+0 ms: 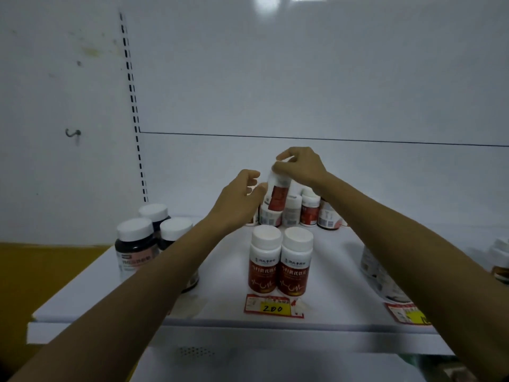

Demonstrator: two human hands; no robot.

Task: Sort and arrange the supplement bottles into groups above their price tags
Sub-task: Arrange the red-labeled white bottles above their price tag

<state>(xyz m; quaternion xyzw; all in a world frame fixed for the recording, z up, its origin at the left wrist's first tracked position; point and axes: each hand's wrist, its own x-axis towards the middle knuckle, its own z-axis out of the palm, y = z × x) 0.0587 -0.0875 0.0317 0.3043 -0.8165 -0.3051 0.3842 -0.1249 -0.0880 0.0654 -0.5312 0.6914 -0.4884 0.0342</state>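
My right hand [300, 166] grips the cap of a white bottle with a red label [278, 193], lifted above a cluster of mixed bottles [300, 213] at the back of the white shelf [220, 307]. My left hand [242, 194] is beside the lifted bottle, fingers curled and apart, thumb close to its side. Two matching red-label bottles [281, 263] stand side by side just above a red price tag marked 200 [274, 306]. Three dark bottles with white caps [146, 241] stand at the left, partly behind my left forearm.
A second price tag [407, 312] lies at the right front edge, with a pale bottle [371, 263] behind my right forearm. More bottles [500, 260] show at the far right edge. A slotted upright [135, 106] runs up the back panel.
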